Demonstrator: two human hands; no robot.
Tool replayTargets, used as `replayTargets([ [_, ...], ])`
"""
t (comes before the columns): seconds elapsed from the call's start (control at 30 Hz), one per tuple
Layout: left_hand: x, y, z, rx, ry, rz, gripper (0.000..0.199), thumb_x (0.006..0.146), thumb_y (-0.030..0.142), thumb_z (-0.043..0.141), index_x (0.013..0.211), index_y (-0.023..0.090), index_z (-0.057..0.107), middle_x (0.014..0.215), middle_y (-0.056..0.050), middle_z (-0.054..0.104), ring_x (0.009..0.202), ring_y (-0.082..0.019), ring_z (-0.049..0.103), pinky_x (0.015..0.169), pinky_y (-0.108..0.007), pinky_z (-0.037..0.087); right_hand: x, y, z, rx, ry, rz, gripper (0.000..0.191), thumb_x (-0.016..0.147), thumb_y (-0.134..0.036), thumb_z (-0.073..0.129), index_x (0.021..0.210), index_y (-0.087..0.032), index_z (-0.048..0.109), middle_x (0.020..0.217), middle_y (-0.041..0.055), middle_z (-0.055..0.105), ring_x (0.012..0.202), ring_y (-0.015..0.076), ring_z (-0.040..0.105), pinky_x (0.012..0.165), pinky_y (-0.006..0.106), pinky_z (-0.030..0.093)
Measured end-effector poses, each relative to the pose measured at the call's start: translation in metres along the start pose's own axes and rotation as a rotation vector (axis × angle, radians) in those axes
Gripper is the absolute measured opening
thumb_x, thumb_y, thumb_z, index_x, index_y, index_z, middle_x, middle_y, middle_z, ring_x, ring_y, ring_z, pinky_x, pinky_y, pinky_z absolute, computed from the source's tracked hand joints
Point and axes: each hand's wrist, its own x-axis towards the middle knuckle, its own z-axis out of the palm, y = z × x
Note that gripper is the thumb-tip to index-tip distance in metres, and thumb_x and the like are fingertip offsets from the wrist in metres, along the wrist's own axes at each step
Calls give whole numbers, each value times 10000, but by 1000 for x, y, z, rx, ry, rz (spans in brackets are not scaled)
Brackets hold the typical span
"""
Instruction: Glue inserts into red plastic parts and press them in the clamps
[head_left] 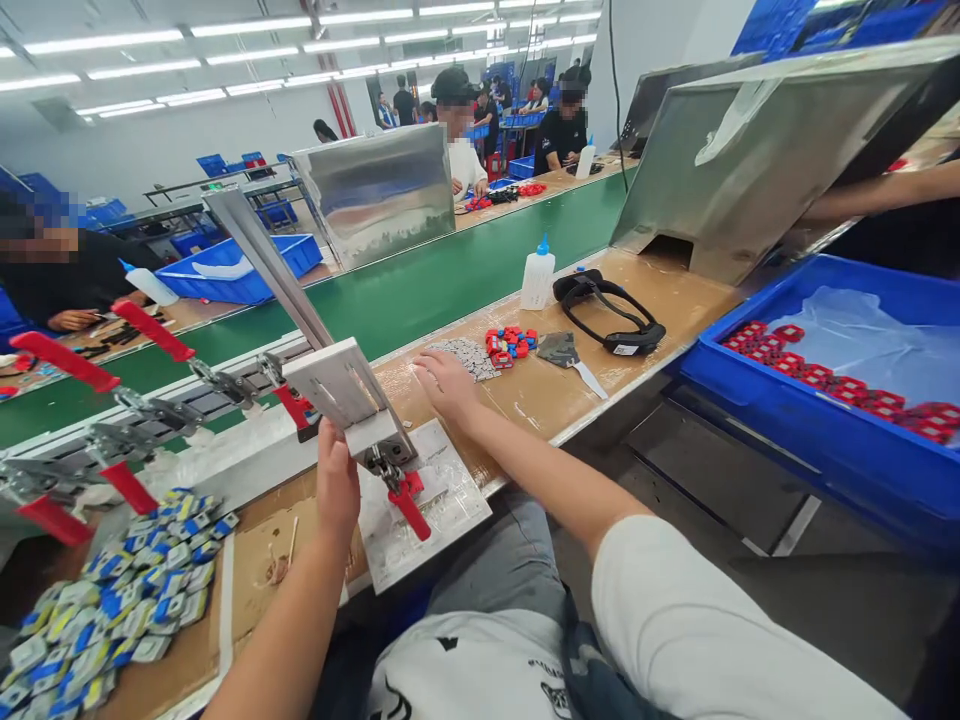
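Note:
My left hand [337,480] is closed at the left edge of an upright metal clamping fixture [330,385]. Its fingers are partly hidden there, close to a red-handled toggle clamp [292,405], so what they hold is unclear. A second toggle clamp [405,495] with a red handle sits low on the fixture, above a white base plate [427,520]. Palm down, with fingers stretched out, my right hand [448,388] rests at the near left side of a spread of small grey pieces [472,358]. Red and blue small parts [511,345] lie just beyond them.
Many blue, yellow and grey parts [127,600] are heaped at left, beneath more red-handled clamps [124,485]. A white bottle [538,277], black headset [619,320] and scraper [570,360] lie rightward. A blue bin [817,425] holds red parts. Behind runs a green conveyor [420,275]; people sit beyond.

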Motion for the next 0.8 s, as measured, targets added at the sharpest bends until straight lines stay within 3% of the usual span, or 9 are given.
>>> replayTargets([
  [0.07, 23, 20, 6, -104, 36, 36, 716, 895, 762, 587, 1428, 291, 666, 1425, -95, 717, 1401, -349, 635, 1140, -473, 563, -5, 28, 1, -330, -171, -55, 468, 1088, -390, 445, 1356, -116, 714, 1595, 210, 564, 1530, 374, 445, 1324, 615, 242],
  [0.17, 49, 41, 10, -172, -36, -13, 618, 839, 671, 709, 1251, 213, 755, 1222, -130, 802, 1245, -375, 727, 1052, -522, 611, 4, 56, 17, -520, -385, -184, 465, 1069, -378, 517, 1450, -154, 661, 1715, 169, 436, 1613, 397, 329, 1342, 655, 134],
  [0.23, 60, 48, 10, -156, -91, -68, 504, 786, 574, 812, 1100, 180, 793, 1074, -135, 830, 1140, -380, 764, 1003, -523, 631, 19, 66, 29, -486, -389, -168, 449, 1051, -360, 547, 1431, -151, 668, 1718, 170, 433, 1609, 391, 336, 1339, 657, 121],
  [0.33, 66, 49, 11, -154, -81, -101, 397, 746, 513, 872, 946, 178, 800, 936, -105, 826, 992, -361, 795, 908, -504, 660, 42, 81, 34, -380, -325, -58, 367, 1002, -254, 577, 1307, -101, 714, 1610, 219, 559, 1535, 367, 446, 1321, 666, 148],
  [0.5, 63, 46, 15, -170, -35, -75, 384, 749, 528, 879, 900, 185, 795, 888, -94, 812, 956, -344, 801, 840, -466, 667, 58, 109, 10, -289, -180, 38, 225, 910, -109, 602, 1083, -41, 728, 1424, 281, 683, 1439, 361, 527, 1277, 720, 171],
  [0.6, 61, 45, 15, -164, -42, -63, 426, 755, 559, 872, 933, 179, 794, 923, -107, 819, 970, -350, 799, 864, -479, 662, 55, 107, 9, -202, -160, -24, 241, 920, -128, 600, 1114, -44, 717, 1436, 231, 693, 1480, 305, 493, 1300, 652, 168],
  [0.67, 60, 44, 15, -166, -38, -60, 449, 748, 576, 877, 941, 180, 789, 946, -109, 822, 982, -348, 798, 888, -478, 656, 48, 94, 22, -131, -229, -126, 304, 915, -214, 669, 1187, -93, 731, 1470, 154, 695, 1481, 264, 511, 1326, 563, 192],
  [0.73, 59, 44, 15, -178, -32, -71, 475, 721, 605, 893, 925, 190, 782, 960, -102, 825, 1007, -346, 794, 914, -466, 650, 40, 76, 43, -77, -383, -250, 423, 878, -315, 761, 1277, -175, 740, 1497, 86, 692, 1461, 251, 556, 1339, 498, 238],
  [0.8, 58, 40, 15, -202, -36, -80, 530, 693, 657, 892, 943, 202, 783, 1003, -100, 828, 1054, -349, 785, 941, -458, 644, 33, 61, 62, -97, -593, -352, 517, 919, -365, 740, 1412, -215, 692, 1572, 82, 632, 1498, 276, 541, 1348, 519, 252],
])
